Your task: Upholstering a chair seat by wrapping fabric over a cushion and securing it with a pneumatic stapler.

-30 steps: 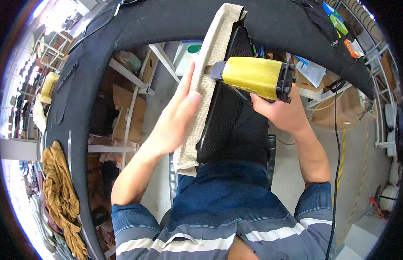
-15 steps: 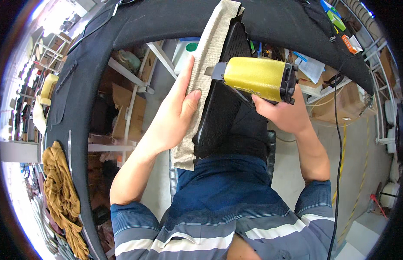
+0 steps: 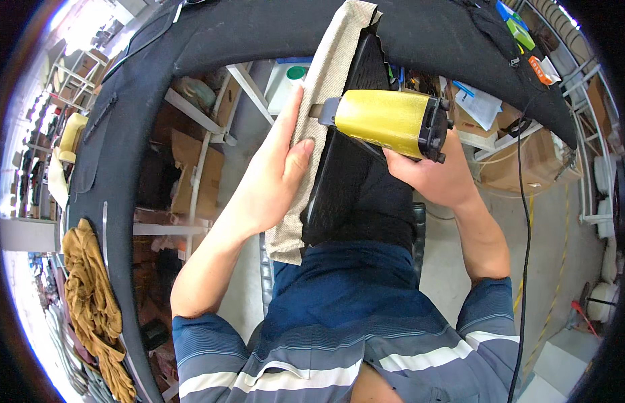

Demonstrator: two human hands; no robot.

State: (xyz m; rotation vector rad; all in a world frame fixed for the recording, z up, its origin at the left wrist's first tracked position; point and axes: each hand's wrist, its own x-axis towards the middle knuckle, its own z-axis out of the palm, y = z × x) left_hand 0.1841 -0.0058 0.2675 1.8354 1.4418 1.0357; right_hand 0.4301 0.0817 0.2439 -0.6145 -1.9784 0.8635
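A long panel with a black ribbed face stands across my lap, its left edge wrapped in beige woven fabric (image 3: 326, 74). My left hand (image 3: 275, 168) grips that edge, thumb on the fabric and index finger stretched along it; the other fingers are hidden. In my right hand (image 3: 433, 171) is a yellow and black staple gun (image 3: 383, 121), held by its handle under the body. Its narrow metal nose lies over the fabric beside my left index finger. Whether the nose touches the fabric I cannot tell.
A curved black padded table (image 3: 259, 37) wraps around the front and left. Brown cloth gloves (image 3: 91, 289) lie on its left part. A black cord (image 3: 525, 235) hangs at my right. Cardboard boxes (image 3: 527, 164) and white frame legs (image 3: 251, 91) stand under the table.
The staple gun and my right hand have shifted slightly left, bringing the nose further over the beige fabric. My left hand keeps its hold on the panel.
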